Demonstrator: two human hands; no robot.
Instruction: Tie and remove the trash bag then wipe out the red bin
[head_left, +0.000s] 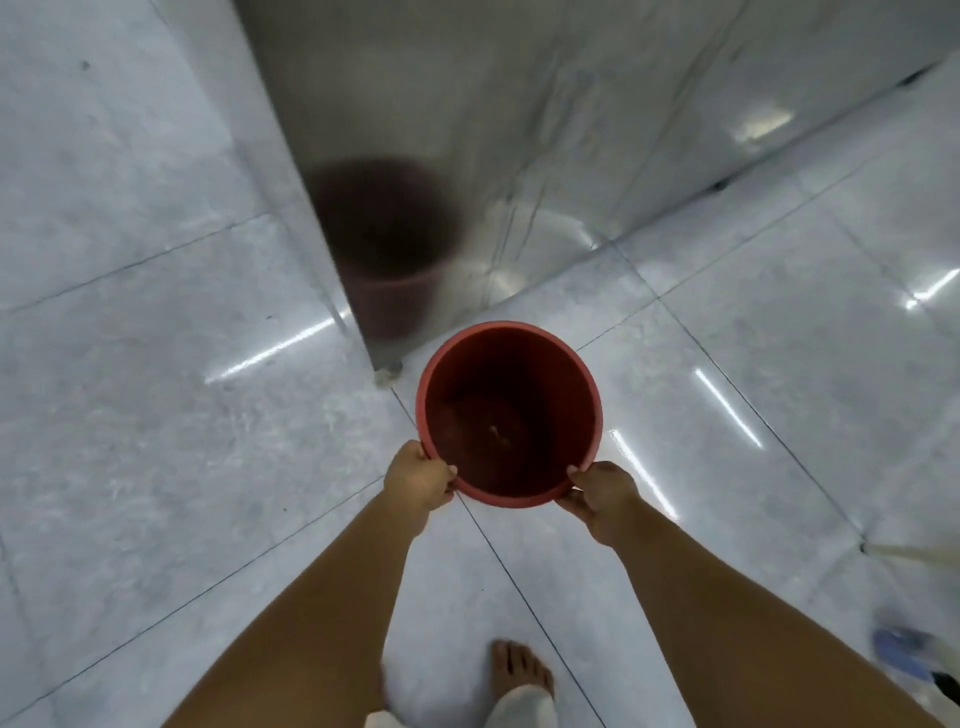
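The bin (509, 415) is held upright by its near rim, straight ahead of the person and below the camera, mouth up. The left hand (418, 475) is closed on the rim at the near left, the right hand (602, 491) on the rim at the near right. Both grips are pinches over the lip, with fingers (576, 475) curled inside. The two hands are about equally close to the bin; neither is free.

No bag is seen in or on the bin. The inside is bare red plastic, with a small pale speck on the bottom. The bag step is therefore judged done, and wiping is judged to remain.

The bin's axis runs near vertical, so that the opening faces the camera. Whether the base rests on the floor (208, 467) or is held just above it cannot be told. A steel panel (519, 130) stands just beyond the bin and carries a blurred dark red reflection (387, 249) of it.

No cloth is seen in either hand. A blue object (904, 652) lies at the right edge, too blurred to identify. A bare foot (519, 670) is planted below the bin.

For wiping, one hand would have to be released, the other steadying the rim. Entry would be made from above, down the bin's axis.
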